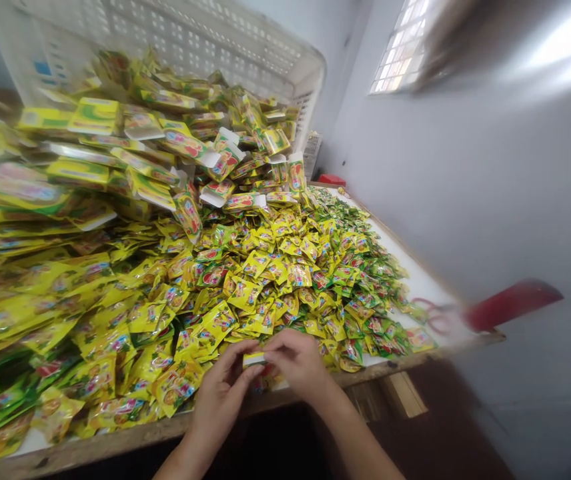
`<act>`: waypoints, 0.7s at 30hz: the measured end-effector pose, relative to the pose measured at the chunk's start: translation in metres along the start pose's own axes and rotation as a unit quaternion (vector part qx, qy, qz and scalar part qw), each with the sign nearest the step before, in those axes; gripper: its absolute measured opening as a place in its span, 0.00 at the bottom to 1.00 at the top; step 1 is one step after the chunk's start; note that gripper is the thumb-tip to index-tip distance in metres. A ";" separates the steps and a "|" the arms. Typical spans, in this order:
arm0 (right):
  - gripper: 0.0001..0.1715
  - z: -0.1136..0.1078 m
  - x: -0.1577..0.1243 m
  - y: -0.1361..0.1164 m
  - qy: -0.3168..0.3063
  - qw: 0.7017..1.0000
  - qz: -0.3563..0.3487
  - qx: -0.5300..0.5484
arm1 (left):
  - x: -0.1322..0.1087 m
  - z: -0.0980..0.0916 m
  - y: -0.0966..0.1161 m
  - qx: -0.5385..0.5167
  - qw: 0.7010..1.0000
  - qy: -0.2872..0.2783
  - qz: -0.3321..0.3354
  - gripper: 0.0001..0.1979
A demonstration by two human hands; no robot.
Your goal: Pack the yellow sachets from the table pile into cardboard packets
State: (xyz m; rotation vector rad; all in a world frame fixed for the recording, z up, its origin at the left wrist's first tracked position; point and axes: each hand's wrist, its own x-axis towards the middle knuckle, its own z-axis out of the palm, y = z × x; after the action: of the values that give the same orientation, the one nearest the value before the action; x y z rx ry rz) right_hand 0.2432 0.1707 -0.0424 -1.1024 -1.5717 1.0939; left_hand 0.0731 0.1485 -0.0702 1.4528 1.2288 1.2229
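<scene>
Near the front edge of the table, my left hand (pixel 223 387) grips a small yellow and white carton (pixel 254 359) between thumb and fingers. My right hand (pixel 298 363) closes on the other end of the same carton, its fingertips pinched at the top and side. Part of the carton is hidden by the fingers. Just beyond both hands spreads a heap of small yellow and green sachets (pixel 265 267). Behind it, a pile of small yellow cartons (pixel 180 147), several with white flaps standing out, spills from a tipped white plastic crate (pixel 245 30).
Pink-handled scissors (pixel 438 317) lie at the table's right corner, beside a red object (pixel 513 303) jutting past the edge. A wooden rim (pixel 390 365) borders the white tabletop (pixel 410 260). A pale wall (pixel 465 180) stands on the right.
</scene>
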 end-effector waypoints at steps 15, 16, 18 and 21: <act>0.05 0.007 -0.016 -0.006 0.025 0.986 -0.133 -0.092 | -0.001 -0.014 -0.004 0.061 0.991 -0.038 0.110 0.11; 0.05 0.008 -0.017 -0.004 0.039 0.986 -0.138 -0.090 | -0.001 -0.014 -0.004 0.062 0.991 -0.036 0.115 0.11; 0.06 0.011 -0.019 -0.002 0.063 0.984 -0.144 -0.089 | -0.001 -0.013 -0.006 0.062 0.990 -0.032 0.122 0.10; 0.07 0.014 -0.022 -0.002 0.054 0.983 -0.143 -0.098 | -0.002 -0.011 -0.009 0.073 0.989 -0.042 0.119 0.10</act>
State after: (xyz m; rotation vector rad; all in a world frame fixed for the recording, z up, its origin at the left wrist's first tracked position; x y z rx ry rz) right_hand 0.2336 0.1470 -0.0469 -1.0060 -1.7137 0.6887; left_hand 0.0605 0.1482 -0.0777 1.7818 1.1329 1.2337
